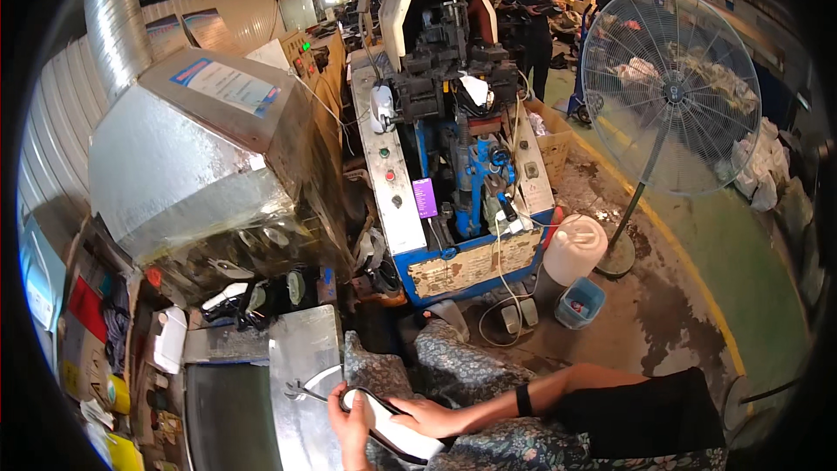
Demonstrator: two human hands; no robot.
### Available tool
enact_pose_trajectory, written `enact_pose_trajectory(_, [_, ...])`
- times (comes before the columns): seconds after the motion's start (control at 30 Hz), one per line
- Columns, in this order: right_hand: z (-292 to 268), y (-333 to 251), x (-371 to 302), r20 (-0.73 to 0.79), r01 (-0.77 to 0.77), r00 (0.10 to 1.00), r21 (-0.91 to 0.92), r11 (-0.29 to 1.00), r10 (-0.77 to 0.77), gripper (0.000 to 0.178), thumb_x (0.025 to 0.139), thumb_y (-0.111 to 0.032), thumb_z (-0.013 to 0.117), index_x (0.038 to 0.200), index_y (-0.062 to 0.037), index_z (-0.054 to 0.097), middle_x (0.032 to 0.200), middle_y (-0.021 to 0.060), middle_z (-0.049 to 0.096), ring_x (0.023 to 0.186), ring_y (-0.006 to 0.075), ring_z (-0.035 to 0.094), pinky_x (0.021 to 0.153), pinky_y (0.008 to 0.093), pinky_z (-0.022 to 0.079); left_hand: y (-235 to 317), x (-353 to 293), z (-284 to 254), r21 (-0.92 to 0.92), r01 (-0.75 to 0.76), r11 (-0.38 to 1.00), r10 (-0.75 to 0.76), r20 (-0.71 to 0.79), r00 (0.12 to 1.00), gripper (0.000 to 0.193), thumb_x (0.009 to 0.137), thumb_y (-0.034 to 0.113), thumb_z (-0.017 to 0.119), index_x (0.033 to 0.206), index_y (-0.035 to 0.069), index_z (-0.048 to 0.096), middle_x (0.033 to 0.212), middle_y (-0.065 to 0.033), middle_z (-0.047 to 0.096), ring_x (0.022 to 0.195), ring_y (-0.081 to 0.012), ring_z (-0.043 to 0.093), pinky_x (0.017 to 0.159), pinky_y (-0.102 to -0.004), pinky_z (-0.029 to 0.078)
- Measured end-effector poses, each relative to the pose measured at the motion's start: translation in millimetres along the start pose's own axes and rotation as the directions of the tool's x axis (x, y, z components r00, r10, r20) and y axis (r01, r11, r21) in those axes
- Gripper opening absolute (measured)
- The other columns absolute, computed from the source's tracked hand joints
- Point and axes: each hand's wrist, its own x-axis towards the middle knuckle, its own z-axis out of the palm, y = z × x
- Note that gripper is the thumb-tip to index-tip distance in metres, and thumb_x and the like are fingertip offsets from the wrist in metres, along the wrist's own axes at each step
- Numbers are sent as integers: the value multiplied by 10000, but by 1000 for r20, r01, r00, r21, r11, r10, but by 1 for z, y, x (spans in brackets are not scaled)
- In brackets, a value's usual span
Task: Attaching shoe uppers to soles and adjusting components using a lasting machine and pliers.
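Between my two hands, above my lap, is a shoe part [388, 426] with a long white sole-shaped face and a black edge. My left hand [350, 419] grips its far end, thumb on the white face. From the right, my right hand [425, 417] closes round its middle, the thumb lying across the white. The fingers underneath are hidden. Just beyond my left hand, a small grey forked tool [302, 392], perhaps pincers, lies on the metal bench plate [301, 344].
Ahead stands a blue and white shoe machine [462, 262] with cables and a pedal [520, 316]. A sheet-metal hood [192, 157] is at left, with several shoes below. A pale jug [575, 249], blue bin [581, 303] and large fan [671, 92] stand right. Another person [530, 22] is farther back.
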Motion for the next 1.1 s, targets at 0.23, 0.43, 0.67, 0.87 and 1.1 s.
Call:
enact_pose_trajectory(0.23, [-28, 73, 37, 327, -51, 936, 487, 872, -128, 329, 938, -133, 597, 1219, 39, 598, 1072, 41, 678, 959, 118, 600, 860, 274, 491, 9, -1, 0, -542, 299, 785, -228, 197, 954, 332, 921, 33, 602, 1246, 60, 536, 1016, -61, 618, 862, -150, 595, 770, -274, 512])
enact_pose_trajectory(0.43, [13, 112, 4, 622, -649, 729, 761, 2, 286, 600, 932, -584, 516, 1191, -56, 636, 1111, 67, 680, 979, 160, 630, 854, 301, 499, -9, -27, 10, -534, 192, 823, -124, 162, 979, 433, 835, -28, 653, 1237, 69, 524, 1088, -52, 581, 962, -151, 558, 856, -268, 475])
enact_pose_trajectory(0.67, [18, 96, 20, 467, -582, 779, 289, 760, 419, 824, 939, -720, 237, 1335, -72, 558, 1287, 124, 586, 1153, 189, 555, 972, 330, 444, -11, -19, 1, -522, 306, 796, -217, 225, 950, 448, 848, -16, 634, 1269, 57, 498, 1204, -75, 543, 1067, -171, 516, 940, -287, 431])
enact_pose_trajectory(0.87, [14, 64, 15, 358, -501, 802, -34, 865, 478, 724, 995, -611, 148, 1326, -91, 527, 1154, 194, 655, 1076, 317, 626, 960, 408, 452, -24, -13, 1, -471, 207, 857, -107, 231, 967, 478, 839, -14, 613, 1297, 20, 478, 1248, -94, 532, 1135, -194, 507, 986, -312, 419])
enact_pose_trajectory(1.1, [15, 50, 28, 109, 273, 950, -748, 605, -294, 324, 936, -260, 536, 842, 48, 570, 563, 107, 545, 441, 293, 562, 400, 417, 446, -35, 5, 10, -396, 161, 904, -84, 203, 976, 439, 899, 35, 620, 1306, 36, 455, 1149, -74, 567, 1050, -141, 531, 902, -269, 457])
